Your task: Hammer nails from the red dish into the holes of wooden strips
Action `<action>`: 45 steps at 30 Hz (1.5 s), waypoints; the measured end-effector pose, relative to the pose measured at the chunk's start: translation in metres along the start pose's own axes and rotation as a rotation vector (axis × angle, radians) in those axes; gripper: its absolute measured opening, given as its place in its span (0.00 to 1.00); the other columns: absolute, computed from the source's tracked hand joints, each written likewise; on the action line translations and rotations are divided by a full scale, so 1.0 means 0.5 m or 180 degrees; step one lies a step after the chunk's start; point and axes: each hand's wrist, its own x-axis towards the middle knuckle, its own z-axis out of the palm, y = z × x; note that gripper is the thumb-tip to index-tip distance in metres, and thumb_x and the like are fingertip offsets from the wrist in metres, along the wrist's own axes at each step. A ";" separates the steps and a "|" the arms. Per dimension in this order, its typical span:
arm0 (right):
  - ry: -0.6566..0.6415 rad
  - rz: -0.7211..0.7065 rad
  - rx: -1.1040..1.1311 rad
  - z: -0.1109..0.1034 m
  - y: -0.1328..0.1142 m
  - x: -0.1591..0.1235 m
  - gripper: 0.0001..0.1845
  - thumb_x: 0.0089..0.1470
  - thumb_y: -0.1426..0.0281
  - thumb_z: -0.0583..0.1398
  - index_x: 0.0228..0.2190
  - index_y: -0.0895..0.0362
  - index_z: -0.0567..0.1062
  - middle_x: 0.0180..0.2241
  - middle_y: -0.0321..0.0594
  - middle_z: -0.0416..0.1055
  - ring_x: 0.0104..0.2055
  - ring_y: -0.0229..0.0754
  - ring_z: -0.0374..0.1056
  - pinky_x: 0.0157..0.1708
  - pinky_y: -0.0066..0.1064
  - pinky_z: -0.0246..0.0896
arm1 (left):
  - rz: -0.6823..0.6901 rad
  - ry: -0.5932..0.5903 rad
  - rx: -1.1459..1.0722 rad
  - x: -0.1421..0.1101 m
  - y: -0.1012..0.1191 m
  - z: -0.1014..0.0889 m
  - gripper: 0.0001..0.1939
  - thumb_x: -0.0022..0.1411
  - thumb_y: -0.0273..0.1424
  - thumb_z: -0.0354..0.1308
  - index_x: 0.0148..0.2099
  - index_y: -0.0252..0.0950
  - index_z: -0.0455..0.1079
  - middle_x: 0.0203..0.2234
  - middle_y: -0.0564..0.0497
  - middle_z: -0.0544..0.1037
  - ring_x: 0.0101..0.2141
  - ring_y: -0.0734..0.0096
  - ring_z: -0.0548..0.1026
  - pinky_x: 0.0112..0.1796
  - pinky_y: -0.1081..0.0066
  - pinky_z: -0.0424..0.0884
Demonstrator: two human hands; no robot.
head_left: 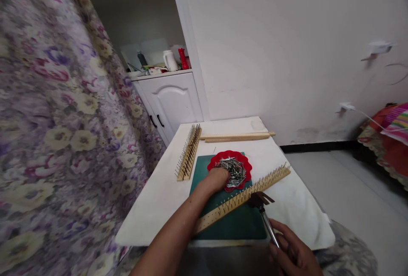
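Note:
My left hand (219, 178) reaches into a red scalloped bowl (247, 166) heaped with loose nails (234, 169). Its fingers dip among the nails, so whether they grip any is hidden. In my right hand (291, 248) is a claw hammer (269, 225) with a shiny metal handle; its dark head rests by the edge of a wooden strip (212, 217). Rows of upright nails stud that strip, except at its near left end, where small marks or holes show. The strip lies slantwise across a green mat (236, 227).
The mat lies on a white-covered table (153, 212). A second nail-studded board (188, 157) lies at left; plain wooden strips (236, 137) lie along the back. A floral curtain (63, 118) hangs at left, a white cabinet (172, 101) and wall (270, 46) stand behind.

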 end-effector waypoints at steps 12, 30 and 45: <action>-0.0031 -0.0018 0.0192 0.009 -0.002 0.002 0.26 0.44 0.58 0.66 0.44 0.52 0.71 0.23 0.36 0.76 0.18 0.38 0.65 0.16 0.25 0.57 | 0.0531 0.0284 -0.0434 -0.045 -0.011 -0.032 0.04 0.56 0.26 0.50 0.31 0.36 0.65 0.27 0.53 0.72 0.29 0.71 0.68 0.31 0.74 0.63; -0.0323 -0.0311 0.0108 0.093 -0.084 0.002 0.25 0.49 0.61 0.65 0.48 0.52 0.67 0.23 0.28 0.69 0.09 0.24 0.52 0.09 0.17 0.50 | -0.0375 0.0737 -0.5521 -0.262 0.170 0.051 0.16 0.48 0.31 0.66 0.35 0.35 0.61 0.25 0.53 0.76 0.20 0.78 0.71 0.23 0.79 0.64; -0.0364 -0.0214 0.0145 0.071 -0.053 -0.030 0.29 0.46 0.60 0.67 0.49 0.52 0.66 0.22 0.28 0.69 0.09 0.25 0.52 0.06 0.16 0.51 | -0.0268 0.0540 -0.4790 -0.325 0.160 0.141 0.10 0.46 0.30 0.67 0.27 0.33 0.69 0.19 0.54 0.71 0.21 0.77 0.66 0.26 0.77 0.60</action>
